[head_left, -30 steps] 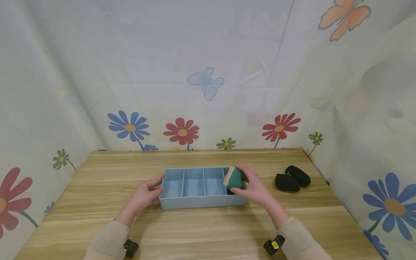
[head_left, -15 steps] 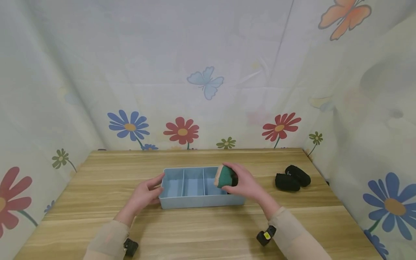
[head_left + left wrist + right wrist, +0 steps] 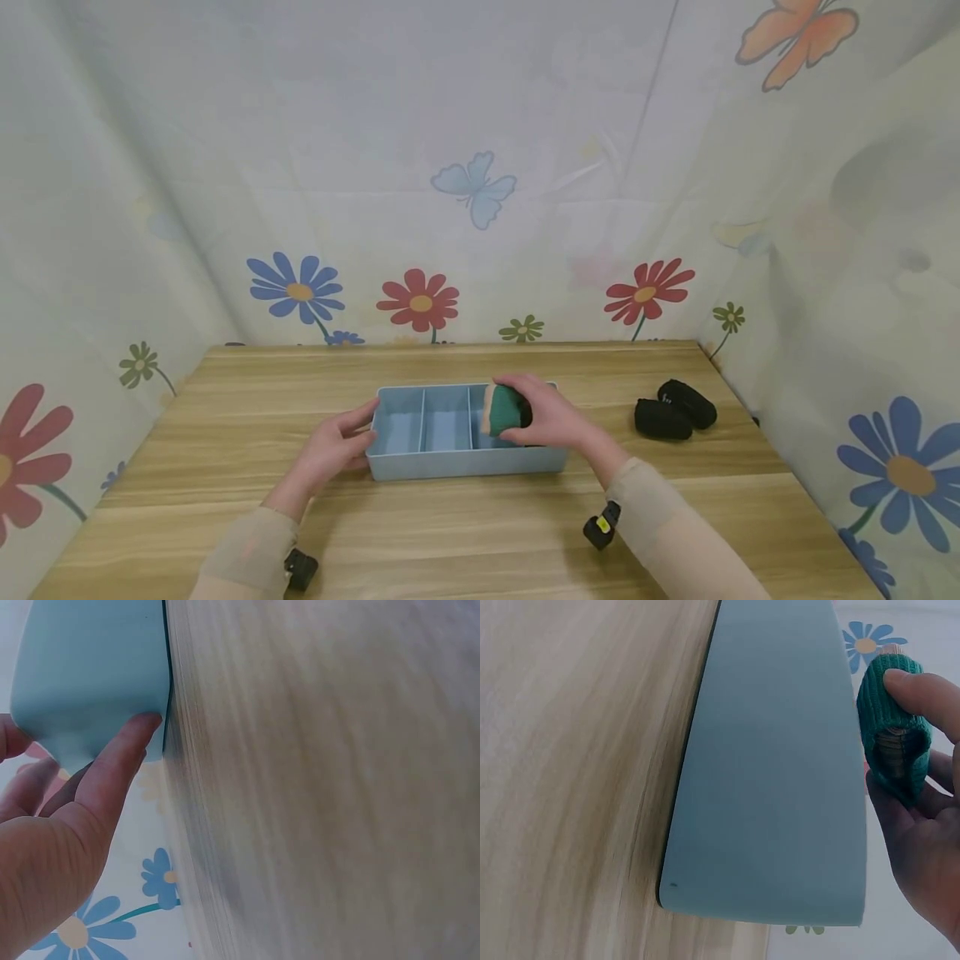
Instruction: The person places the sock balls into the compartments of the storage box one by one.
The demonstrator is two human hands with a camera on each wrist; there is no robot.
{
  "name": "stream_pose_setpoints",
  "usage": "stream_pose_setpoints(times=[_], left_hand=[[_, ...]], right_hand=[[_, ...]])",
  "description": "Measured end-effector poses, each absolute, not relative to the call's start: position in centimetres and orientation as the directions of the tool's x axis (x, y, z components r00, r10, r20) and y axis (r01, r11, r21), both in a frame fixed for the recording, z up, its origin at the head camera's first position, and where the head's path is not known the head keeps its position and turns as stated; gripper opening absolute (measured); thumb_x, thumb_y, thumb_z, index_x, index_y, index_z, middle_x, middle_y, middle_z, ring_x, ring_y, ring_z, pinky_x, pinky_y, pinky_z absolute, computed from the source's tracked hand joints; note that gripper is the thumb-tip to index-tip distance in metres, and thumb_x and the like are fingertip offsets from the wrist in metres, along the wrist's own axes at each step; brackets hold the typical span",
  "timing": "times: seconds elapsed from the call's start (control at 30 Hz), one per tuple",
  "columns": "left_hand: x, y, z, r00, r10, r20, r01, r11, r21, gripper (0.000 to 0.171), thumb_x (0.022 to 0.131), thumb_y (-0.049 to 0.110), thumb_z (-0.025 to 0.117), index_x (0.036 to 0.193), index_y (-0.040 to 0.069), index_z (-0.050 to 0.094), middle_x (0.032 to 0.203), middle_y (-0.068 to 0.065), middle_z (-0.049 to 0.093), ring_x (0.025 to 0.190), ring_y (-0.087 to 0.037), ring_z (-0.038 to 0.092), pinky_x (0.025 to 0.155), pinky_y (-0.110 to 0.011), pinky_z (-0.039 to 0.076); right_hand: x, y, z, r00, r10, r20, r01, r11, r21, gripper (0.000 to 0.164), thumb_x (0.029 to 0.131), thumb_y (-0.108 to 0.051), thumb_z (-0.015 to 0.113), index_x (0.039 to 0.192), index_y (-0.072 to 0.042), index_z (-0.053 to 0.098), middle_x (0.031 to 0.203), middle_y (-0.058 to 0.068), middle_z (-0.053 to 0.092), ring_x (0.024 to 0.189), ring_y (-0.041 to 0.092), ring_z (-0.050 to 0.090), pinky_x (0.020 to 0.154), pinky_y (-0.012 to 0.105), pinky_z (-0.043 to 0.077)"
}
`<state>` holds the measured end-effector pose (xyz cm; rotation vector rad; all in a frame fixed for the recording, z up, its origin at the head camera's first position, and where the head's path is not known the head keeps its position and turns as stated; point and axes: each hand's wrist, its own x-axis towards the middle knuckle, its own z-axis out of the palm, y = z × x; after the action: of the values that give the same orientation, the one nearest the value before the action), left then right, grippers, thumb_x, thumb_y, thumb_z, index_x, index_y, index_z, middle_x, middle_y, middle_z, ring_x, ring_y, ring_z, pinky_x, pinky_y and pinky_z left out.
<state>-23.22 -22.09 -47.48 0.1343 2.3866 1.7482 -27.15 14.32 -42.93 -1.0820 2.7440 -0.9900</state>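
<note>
Leftward since the earlier frame, the right hand (image 3: 551,417) is carrying the rolled green ribbed-knit bundle with a pale peach edge (image 3: 502,411), and it is now hovering over the 3rd compartment from the left of the long light-blue rectangular box (image 3: 465,464). In the right wrist view the bundle is showing about level with the rim or beyond it, not resting on the floor. The right thumb and fingers are pinching it from the near and far sides. The left hand (image 3: 337,444) is bracing the left end of the box, its fingers spread and pressing the end wall from outside. The right-hand part of the box is mostly hiding behind the right hand, so what is lying there I cannot tell. Beyond, on the right of the wood-grain table (image 3: 450,537), 2 rolled black fabric bundles (image 3: 676,410) are lying together, touching.

For doing this step well, I am judging that the left hand should be keeping the box from sliding while the right is lowering the bundle straight down, clear of the divider on its left. A light pinch should be preserving the roll; squeezing hard may be loosening it.
</note>
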Motion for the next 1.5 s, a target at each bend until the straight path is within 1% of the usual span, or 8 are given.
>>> stream_pose_setpoints(times=[0.2, 0.47, 0.83, 0.97, 1.07, 1.17, 1.3, 1.5], left_hand=[[-23.2, -22.1, -47.3, -0.98, 0.179, -0.088, -0.027, 0.317, 0.948, 0.058, 0.099, 0.006, 0.056, 0.154, 0.008, 0.035, 0.156, -0.024, 0.03, 0.135, -0.046, 0.039, 0.086, -0.043, 0.056], [-23.3, -22.1, -47.2, -0.98, 0.176, -0.088, -0.028, 0.318, 0.948, 0.059, 0.099, 0.006, 0.056, 0.154, 0.009, 0.035, 0.156, -0.024, 0.03, 0.135, -0.046, 0.039, 0.086, -0.043, 0.056], [-23.3, -21.9, -47.3, -0.981, 0.174, -0.089, -0.031, 0.309, 0.95, 0.059, 0.098, 0.004, 0.056, 0.153, 0.007, 0.035, 0.155, -0.025, 0.03, 0.134, -0.047, 0.04, 0.086, -0.042, 0.056], [-23.3, -22.0, -47.4, -0.98, 0.18, -0.087, -0.029, 0.305, 0.952, 0.059, 0.099, 0.004, 0.056, 0.153, 0.006, 0.035, 0.155, -0.026, 0.03, 0.134, -0.047, 0.039, 0.086, -0.043, 0.056], [-23.3, -22.1, -47.5, -0.981, 0.171, -0.091, -0.036, 0.304, 0.952, 0.059, 0.099, 0.005, 0.056, 0.153, 0.008, 0.036, 0.155, -0.025, 0.031, 0.134, -0.046, 0.04, 0.086, -0.043, 0.056], [-23.2, -22.1, -47.6, -0.982, 0.168, -0.091, -0.034, 0.317, 0.948, 0.058, 0.099, 0.005, 0.056, 0.153, 0.008, 0.036, 0.155, -0.024, 0.031, 0.134, -0.046, 0.04, 0.086, -0.042, 0.056], [-23.1, -22.0, -47.5, -0.982, 0.162, -0.093, -0.037, 0.323, 0.946, 0.058, 0.099, 0.006, 0.057, 0.153, 0.009, 0.036, 0.155, -0.024, 0.031, 0.134, -0.046, 0.04, 0.086, -0.042, 0.057], [-23.2, -22.0, -47.5, -0.982, 0.161, -0.096, -0.04, 0.323, 0.946, 0.058, 0.099, 0.006, 0.056, 0.153, 0.009, 0.037, 0.155, -0.024, 0.031, 0.134, -0.046, 0.04, 0.086, -0.042, 0.057]], right_hand=[[-27.8, 14.1, -43.2, -0.737, -0.652, 0.177, -0.625, 0.56, -0.544, 0.077, 0.081, -0.022, 0.081, 0.146, -0.005, 0.044, 0.138, 0.013, 0.051, 0.116, 0.027, 0.051, 0.091, 0.043, 0.05], [-28.2, 13.5, -43.2, -0.685, -0.702, 0.194, -0.687, 0.535, -0.492, 0.075, 0.081, -0.021, 0.082, 0.145, -0.004, 0.045, 0.138, 0.013, 0.051, 0.117, 0.028, 0.051, 0.092, 0.043, 0.051], [-28.3, 12.9, -43.1, -0.687, -0.71, 0.151, -0.687, 0.569, -0.451, 0.076, 0.081, -0.022, 0.081, 0.146, -0.006, 0.045, 0.139, 0.012, 0.05, 0.115, 0.027, 0.051, 0.092, 0.043, 0.051], [-28.5, 12.9, -43.4, -0.678, -0.72, 0.147, -0.701, 0.572, -0.426, 0.077, 0.083, -0.021, 0.081, 0.148, -0.006, 0.043, 0.145, 0.013, 0.046, 0.127, 0.03, 0.047, 0.102, 0.046, 0.046], [-28.5, 12.9, -43.5, -0.675, -0.722, 0.153, -0.705, 0.57, -0.422, 0.077, 0.084, -0.021, 0.08, 0.149, -0.006, 0.041, 0.15, 0.012, 0.042, 0.136, 0.03, 0.04, 0.109, 0.048, 0.039], [-28.1, 13.1, -43.2, -0.678, -0.717, 0.162, -0.702, 0.564, -0.435, 0.076, 0.085, -0.021, 0.08, 0.149, -0.005, 0.041, 0.151, 0.012, 0.042, 0.138, 0.031, 0.038, 0.111, 0.049, 0.036], [-27.4, 13.6, -42.7, -0.683, -0.704, 0.193, -0.701, 0.557, -0.445, 0.072, 0.087, -0.022, 0.077, 0.148, -0.004, 0.043, 0.148, 0.013, 0.046, 0.136, 0.032, 0.042, 0.111, 0.05, 0.036], [-26.7, 14.8, -42.8, -0.678, -0.682, 0.274, -0.715, 0.525, -0.462, 0.066, 0.089, -0.022, 0.076, 0.144, -0.002, 0.047, 0.143, 0.014, 0.052, 0.13, 0.031, 0.048, 0.109, 0.05, 0.039]])
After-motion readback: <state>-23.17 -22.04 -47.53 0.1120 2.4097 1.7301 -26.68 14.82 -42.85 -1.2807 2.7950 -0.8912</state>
